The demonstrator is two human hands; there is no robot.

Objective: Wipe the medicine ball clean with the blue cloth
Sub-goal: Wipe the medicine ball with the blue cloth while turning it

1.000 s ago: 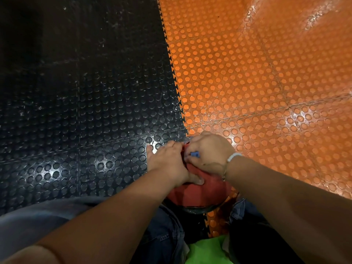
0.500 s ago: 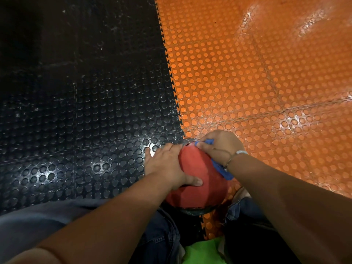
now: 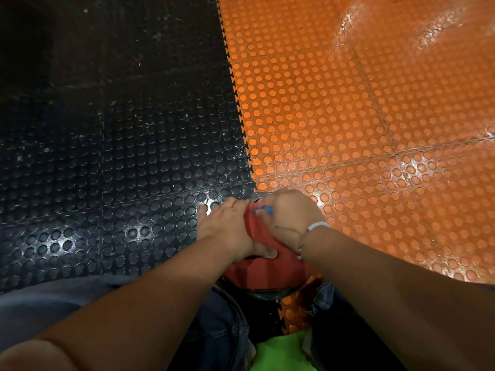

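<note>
A red medicine ball (image 3: 270, 271) with a dark band low on its near side sits on the floor between my knees. My left hand (image 3: 227, 227) lies over the ball's left side, fingers spread along the curve and thumb pressing the top. My right hand (image 3: 290, 216) is on the ball's top right and grips the blue cloth (image 3: 263, 209), of which only a small piece shows between my fingers. Most of the cloth is hidden under that hand.
The floor is studded rubber tile, black (image 3: 120, 156) on the left and orange (image 3: 361, 116) on the right, with a toothed seam running toward the ball. My jeans-clad legs (image 3: 222, 325) flank the ball, and a green garment (image 3: 281, 354) shows at the bottom edge.
My right hand with the cloth has slid back over the top of the ball toward my left hand, covering most of the cloth. My left hand has stayed on the ball's left side.
</note>
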